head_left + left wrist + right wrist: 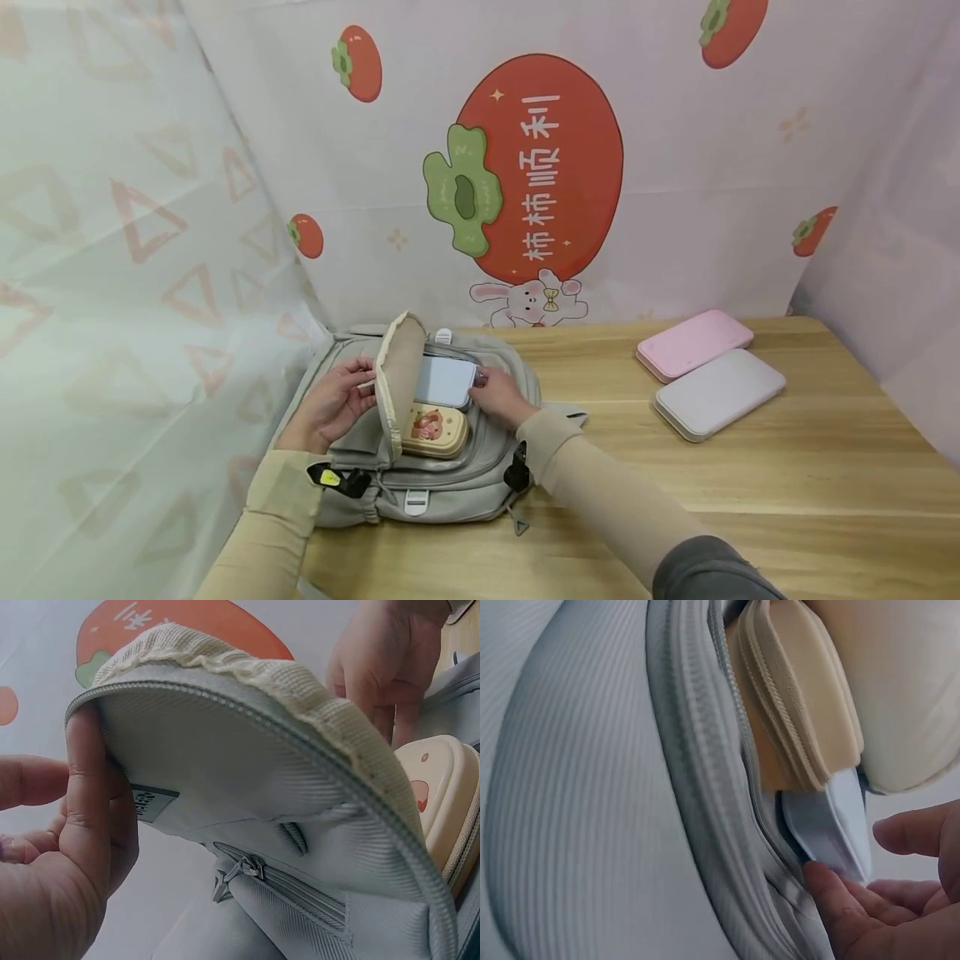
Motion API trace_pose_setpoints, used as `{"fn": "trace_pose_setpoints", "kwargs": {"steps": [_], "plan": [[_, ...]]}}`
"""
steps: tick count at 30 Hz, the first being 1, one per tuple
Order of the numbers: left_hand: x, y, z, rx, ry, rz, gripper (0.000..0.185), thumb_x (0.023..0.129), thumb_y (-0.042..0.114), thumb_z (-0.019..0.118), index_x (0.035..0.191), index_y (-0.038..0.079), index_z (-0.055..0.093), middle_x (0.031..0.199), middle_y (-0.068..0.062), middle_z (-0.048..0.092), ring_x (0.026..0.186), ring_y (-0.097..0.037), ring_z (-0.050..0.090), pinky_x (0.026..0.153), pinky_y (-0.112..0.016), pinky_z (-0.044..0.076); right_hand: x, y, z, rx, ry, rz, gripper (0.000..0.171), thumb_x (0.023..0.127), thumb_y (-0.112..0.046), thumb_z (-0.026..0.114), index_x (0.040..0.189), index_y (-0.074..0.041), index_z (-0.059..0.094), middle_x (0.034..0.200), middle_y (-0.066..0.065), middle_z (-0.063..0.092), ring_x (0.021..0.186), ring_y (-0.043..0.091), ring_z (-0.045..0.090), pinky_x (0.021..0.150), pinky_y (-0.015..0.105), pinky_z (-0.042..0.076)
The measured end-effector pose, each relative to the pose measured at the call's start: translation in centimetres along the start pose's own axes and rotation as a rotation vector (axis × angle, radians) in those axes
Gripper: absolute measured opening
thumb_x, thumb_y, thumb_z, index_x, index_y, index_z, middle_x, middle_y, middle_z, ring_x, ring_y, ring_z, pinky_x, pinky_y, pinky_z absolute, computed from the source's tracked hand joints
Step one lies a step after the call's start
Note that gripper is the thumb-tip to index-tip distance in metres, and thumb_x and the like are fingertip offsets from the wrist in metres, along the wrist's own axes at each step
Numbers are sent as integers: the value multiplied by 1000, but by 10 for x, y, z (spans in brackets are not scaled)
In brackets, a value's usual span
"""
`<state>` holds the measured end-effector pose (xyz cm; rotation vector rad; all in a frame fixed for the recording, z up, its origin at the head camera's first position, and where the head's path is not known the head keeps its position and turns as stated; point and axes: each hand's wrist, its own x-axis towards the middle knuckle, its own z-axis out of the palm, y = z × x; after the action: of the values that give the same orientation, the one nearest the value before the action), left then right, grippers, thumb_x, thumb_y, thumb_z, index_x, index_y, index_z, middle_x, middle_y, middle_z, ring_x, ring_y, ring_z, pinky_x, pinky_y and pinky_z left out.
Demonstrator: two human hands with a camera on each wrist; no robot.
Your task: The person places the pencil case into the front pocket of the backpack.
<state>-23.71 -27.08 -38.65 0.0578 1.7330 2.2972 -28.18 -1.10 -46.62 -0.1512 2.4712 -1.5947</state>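
A grey backpack (480,492) lies on the table with its front pocket unzipped. My left hand (339,404) is at the outer edge of the raised pocket flap (217,750); a finger touches that edge, with the thumb apart from it. Inside the pocket are a flat light-blue case (446,382) and a cream zippered case (435,429) with a cartoon print. My right hand (501,396) is at the right end of the light-blue case. Seen from the right wrist, fingertips (825,881) touch the lower end of the light-blue case (829,825), and the thumb stands away from it.
To the right on the wooden table (600,500) lie a pink case (693,342) and a white case (720,396), side by side. Patterned cloth (675,250) hangs behind the table. A zipper pull (519,523) dangles from the backpack's near side.
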Motion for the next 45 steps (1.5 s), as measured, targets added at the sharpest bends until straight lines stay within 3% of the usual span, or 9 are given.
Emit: {"fn": "trace_pose_setpoints", "kwargs": {"steps": [7,17,25,37,42,45], "plan": [[-1,1,-2,22,28,5,30,109,-4,40,95,11,62,96,-3,63,85,-12,66,73,-25,56,-10,3,-32,33,-43,-23,50,100,-6,58,147,7,48,136,26,61,119,37,63,92,41,56],[-2,-3,-8,26,4,11,31,109,-3,39,96,12,62,96,-2,64,85,-12,66,73,-25,56,-19,25,-79,47,-61,6,50,104,-9,56,150,5,45,141,28,55,125,39,58,96,44,55],[-6,-4,-8,1,22,-6,30,109,-3,39,96,11,62,94,-2,64,84,-12,65,72,-24,55,-24,39,-113,48,-96,44,51,106,-12,56,152,5,41,145,31,50,128,43,55,100,50,51],[-5,-4,-3,-19,6,-6,33,109,-5,37,95,10,63,92,-2,66,83,-11,67,72,-24,56,-41,57,-172,44,-90,97,56,106,-14,55,153,10,34,147,35,43,134,49,46,106,57,45],[-4,-3,0,-21,0,-9,33,109,-5,37,95,10,62,93,-2,66,84,-12,67,72,-25,56,-52,68,-198,-14,-66,93,58,108,-16,54,153,12,31,147,37,42,135,50,45,103,55,48],[-4,-2,2,-23,-4,-8,32,109,-5,37,95,10,62,93,-2,66,84,-12,67,72,-25,56,-56,74,-213,57,-62,94,59,109,-15,50,155,13,26,151,38,37,139,53,38,106,55,46]]}}
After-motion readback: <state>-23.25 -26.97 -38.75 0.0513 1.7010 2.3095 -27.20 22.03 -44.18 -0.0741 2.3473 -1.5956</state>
